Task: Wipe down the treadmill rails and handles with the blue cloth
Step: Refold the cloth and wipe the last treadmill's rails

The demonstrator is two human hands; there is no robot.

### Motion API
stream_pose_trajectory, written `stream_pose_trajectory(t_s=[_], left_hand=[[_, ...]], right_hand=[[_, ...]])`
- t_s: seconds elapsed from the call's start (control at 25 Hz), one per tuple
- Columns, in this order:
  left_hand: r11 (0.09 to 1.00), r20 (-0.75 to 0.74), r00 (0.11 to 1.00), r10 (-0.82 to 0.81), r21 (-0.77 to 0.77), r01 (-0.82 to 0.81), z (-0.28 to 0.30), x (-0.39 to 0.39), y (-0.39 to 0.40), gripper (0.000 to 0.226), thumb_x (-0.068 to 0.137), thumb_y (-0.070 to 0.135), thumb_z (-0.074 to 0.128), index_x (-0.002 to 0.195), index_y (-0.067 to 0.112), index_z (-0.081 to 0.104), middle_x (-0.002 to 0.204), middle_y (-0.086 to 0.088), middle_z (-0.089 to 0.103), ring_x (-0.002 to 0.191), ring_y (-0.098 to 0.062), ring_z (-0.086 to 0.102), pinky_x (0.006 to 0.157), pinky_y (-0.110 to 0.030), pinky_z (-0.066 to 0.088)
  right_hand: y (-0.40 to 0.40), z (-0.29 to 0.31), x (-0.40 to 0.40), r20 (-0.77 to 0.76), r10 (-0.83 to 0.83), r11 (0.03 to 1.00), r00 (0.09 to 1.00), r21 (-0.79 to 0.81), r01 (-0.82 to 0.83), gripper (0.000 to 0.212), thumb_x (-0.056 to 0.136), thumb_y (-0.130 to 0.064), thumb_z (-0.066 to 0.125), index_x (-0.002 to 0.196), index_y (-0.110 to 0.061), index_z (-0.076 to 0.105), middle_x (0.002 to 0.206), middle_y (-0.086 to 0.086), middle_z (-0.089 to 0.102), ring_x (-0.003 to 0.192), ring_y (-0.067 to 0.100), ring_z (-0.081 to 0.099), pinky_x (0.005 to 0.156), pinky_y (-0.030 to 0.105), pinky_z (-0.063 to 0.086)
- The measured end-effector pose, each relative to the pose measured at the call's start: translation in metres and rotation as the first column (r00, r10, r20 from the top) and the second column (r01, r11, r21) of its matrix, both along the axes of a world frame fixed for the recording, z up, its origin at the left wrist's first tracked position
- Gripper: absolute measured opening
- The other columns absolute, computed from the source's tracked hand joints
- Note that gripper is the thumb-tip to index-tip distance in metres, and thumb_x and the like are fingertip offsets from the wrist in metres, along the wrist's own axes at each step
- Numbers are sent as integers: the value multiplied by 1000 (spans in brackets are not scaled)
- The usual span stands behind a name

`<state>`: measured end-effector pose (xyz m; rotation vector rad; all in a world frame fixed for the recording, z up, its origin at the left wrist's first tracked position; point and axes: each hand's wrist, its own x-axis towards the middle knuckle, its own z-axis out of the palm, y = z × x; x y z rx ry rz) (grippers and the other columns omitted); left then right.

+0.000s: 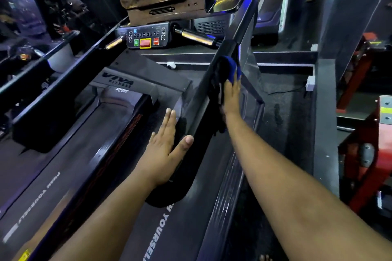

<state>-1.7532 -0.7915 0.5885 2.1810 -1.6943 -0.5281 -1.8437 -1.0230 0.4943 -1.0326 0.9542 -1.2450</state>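
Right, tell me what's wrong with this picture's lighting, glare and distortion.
Head view: dim, with a blue-purple cast; glare on the console tray and grip bar; wide-angle bending curves the right rail; the cloth under the right hand is half lost in shadow; the left hand is sharp.

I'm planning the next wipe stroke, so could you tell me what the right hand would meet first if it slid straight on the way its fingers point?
Probably nothing soon. The right hand presses the blue cloth on the right rail, fingers pointing up along it. The rail looks free up to the console tray, though depth is unclear.
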Motion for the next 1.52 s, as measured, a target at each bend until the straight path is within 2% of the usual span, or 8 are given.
stream_pose_trajectory(t_s=[0.2, 0.4, 0.64, 0.84, 1.16, 1.28, 1.4, 1.52], left_hand=[[999, -22, 999, -32, 1, 32, -5, 4, -10, 91, 80, 82, 19, 155, 39, -12, 161, 25, -18, 141, 16, -17, 124, -40, -5], [998, 33, 999, -16, -65, 18, -3, 4, -8, 95, 79, 84, 16, 155, 34, -13, 164, 16, -17, 150, -2, -9, 124, -47, -3], [929, 114, 993, 40, -370, 5, 0, 1, 24, 90, 85, 79, 17, 158, 30, -2, 165, 15, -10, 148, 4, -7, 123, -42, -2], [939, -73, 997, 29, -339, -52, -17, 8, 85, 91, 83, 77, 20, 158, 28, 3, 165, 16, -3, 148, 4, -1, 122, -42, 4], [959, -434, 898, 63, -223, -175, -32, 21, 161, 103, 77, 86, 30, 157, 23, 19, 156, 16, 25, 141, -1, 26, 116, -28, 24], [966, -644, 755, 128, -91, -241, -44, 23, 188, 79, 75, 82, 54, 126, 22, 58, 115, 3, 71, 112, -16, 64, 100, -36, 49], [965, -707, 696, 126, -74, -250, -47, 30, 223, 58, 72, 62, 75, 110, 20, 63, 104, -7, 74, 99, -29, 71, 92, -54, 55], [915, -814, 570, 113, -139, -380, -35, 37, 265, 15, 91, 17, 70, 99, 14, 57, 88, -5, 68, 73, -8, 69, 71, -31, 59]], right_hand=[[142, -11, 5, -31, 84, 996, 996, -26, -85, 79, 85, -60, 34, 156, -28, 23, 167, -6, 8, 153, 6, 4, 125, 32, 8], [24, 48, 0, -457, 37, 968, 888, -204, -146, 61, 98, -32, 54, 154, -27, 31, 167, 12, -6, 154, 30, -1, 124, 37, 6], [140, 51, -1, -606, 0, 870, 795, -392, -299, 56, 84, -48, 47, 133, -26, 62, 163, 2, 27, 153, 26, 5, 121, 49, 10], [206, 34, -12, -642, 25, 760, 766, -486, -432, 59, 86, -60, 41, 135, -32, 60, 161, -1, 31, 153, 22, 7, 121, 44, 9], [315, 26, -3, -593, -21, 857, 805, -425, -291, 51, 93, -35, 50, 143, -29, 50, 166, 0, 12, 153, 25, 4, 120, 29, 3], [365, 13, -12, -622, -150, 807, 768, -526, -268, 47, 88, -19, 58, 134, -26, 60, 159, 10, 28, 142, 30, 28, 120, 38, 20], [404, 14, -10, -578, -105, 827, 809, -502, -251, 41, 84, -18, 59, 125, -25, 65, 143, 8, 41, 132, 25, 42, 114, 45, 36], [435, 22, 2, -583, 119, 791, 804, -434, -432, 51, 81, -25, 61, 133, -24, 57, 141, 6, 40, 133, 18, 40, 117, 37, 32]])
